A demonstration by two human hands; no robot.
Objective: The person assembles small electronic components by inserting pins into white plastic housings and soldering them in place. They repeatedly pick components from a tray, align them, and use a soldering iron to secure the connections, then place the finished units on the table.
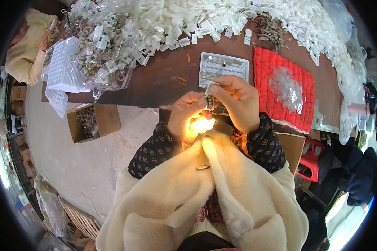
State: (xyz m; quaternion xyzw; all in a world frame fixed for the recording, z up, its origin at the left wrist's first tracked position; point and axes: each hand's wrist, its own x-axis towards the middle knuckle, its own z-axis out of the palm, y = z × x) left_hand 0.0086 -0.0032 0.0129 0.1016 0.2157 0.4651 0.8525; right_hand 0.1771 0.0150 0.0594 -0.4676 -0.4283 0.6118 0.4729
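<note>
A small white plastic battery case (212, 88) is held up between my two hands in front of my chest, with round metal cells showing in its lower part. My left hand (185, 112) pinches its lower left side. The fingers of my right hand (240, 100) grip its upper right side. Right under the case, beside my left fingers, a warm yellow light (202, 124) glows brightly; the glare hides its shape. Just beyond my hands lies a white tray (229, 71) with round silver button cells in its pockets.
White plastic cases (176, 19) are heaped along the far side of the brown table (155, 81). Tangled wire bundles (117, 39) and stacked trays (65, 69) lie left. Clear bits (285, 85) rest on a red quilted cloth (264, 90). A cardboard box (109, 119) stands below; another person (27, 50) sits left.
</note>
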